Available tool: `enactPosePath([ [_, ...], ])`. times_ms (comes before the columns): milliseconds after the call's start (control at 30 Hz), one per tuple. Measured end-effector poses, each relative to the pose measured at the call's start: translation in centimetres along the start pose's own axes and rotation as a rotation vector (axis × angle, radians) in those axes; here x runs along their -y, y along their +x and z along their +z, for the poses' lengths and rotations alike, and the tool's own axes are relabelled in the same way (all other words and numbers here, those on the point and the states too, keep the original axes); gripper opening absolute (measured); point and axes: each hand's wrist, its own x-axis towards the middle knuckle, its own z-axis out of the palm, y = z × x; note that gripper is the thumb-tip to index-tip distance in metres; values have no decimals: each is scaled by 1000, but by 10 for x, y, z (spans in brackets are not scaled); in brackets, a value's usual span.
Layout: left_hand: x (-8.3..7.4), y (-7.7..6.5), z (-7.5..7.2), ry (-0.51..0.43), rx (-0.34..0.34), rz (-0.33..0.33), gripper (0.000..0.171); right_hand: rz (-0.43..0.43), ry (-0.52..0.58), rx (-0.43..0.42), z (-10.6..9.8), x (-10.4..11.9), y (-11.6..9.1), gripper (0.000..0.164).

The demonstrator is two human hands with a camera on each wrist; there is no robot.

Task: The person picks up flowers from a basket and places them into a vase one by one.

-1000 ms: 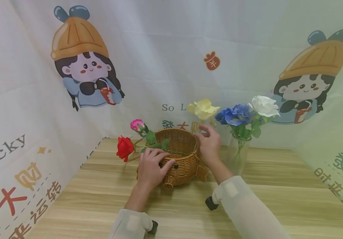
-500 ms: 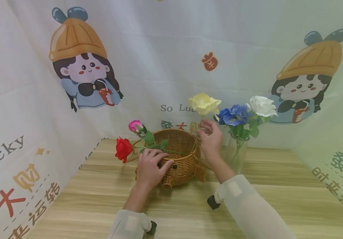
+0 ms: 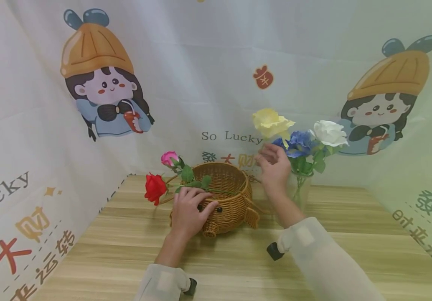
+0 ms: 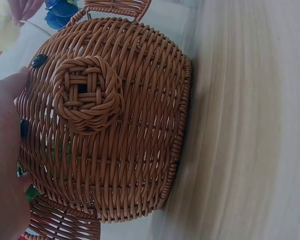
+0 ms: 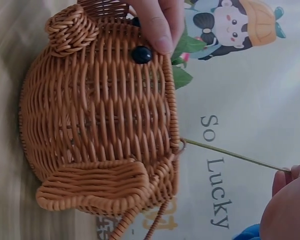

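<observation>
A wicker basket (image 3: pixel 231 209) shaped like a pig, with black bead eyes and a round snout (image 4: pixel 87 94), stands on the table. My left hand (image 3: pixel 190 211) holds its front rim, thumb outside near one eye and fingers over the edge. In my right hand (image 3: pixel 275 171), raised at the basket's right, fingertips pinch the thin green stem (image 5: pixel 235 155) of a yellow artificial flower (image 3: pixel 272 122). The stem slants down to the basket rim, where its lower end is hidden. A red rose (image 3: pixel 155 189) and a pink rose (image 3: pixel 169 158) lean out over the basket's left side.
Right of the basket a clear glass vase (image 3: pixel 301 190) holds blue flowers (image 3: pixel 299 143) and a white flower (image 3: pixel 330 133). The yellow bloom overlaps the blue ones. A printed white curtain (image 3: pixel 201 62) hangs behind the wooden table (image 3: pixel 231 267).
My right fingers have closed on the yellow flower's stem. The flower and that hand have moved up and right, away from the basket. My left hand stays on the rim.
</observation>
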Motion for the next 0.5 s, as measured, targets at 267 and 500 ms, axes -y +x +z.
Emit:
enactPosePath([
  [267, 0, 0, 0, -2, 1, -1, 29, -43, 75, -48, -9, 10, 6, 36],
  [500, 0, 0, 0, -6, -2, 1, 30, -70, 110, -118, -18, 23, 14, 33],
])
